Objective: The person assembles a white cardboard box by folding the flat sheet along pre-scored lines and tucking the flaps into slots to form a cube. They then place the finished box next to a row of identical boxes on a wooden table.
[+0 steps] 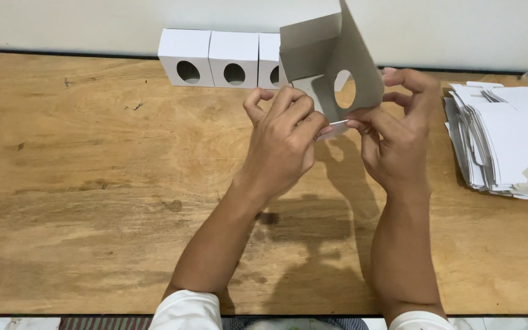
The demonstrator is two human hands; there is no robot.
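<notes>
Both of my hands hold a partly folded grey cardboard box blank [328,58] with a round hole, raised above the wooden table [93,201]. My left hand [282,143] pinches its lower flap from the left. My right hand [395,131] grips the bottom edge and right side panel, fingers curled. The blank's grey inner side faces me and its panels stand open and tilted.
Three folded white boxes [233,58] with oval holes stand in a row at the table's far edge against the wall; the blank hides part of the third. A stack of flat white blanks [508,143] lies at the right edge.
</notes>
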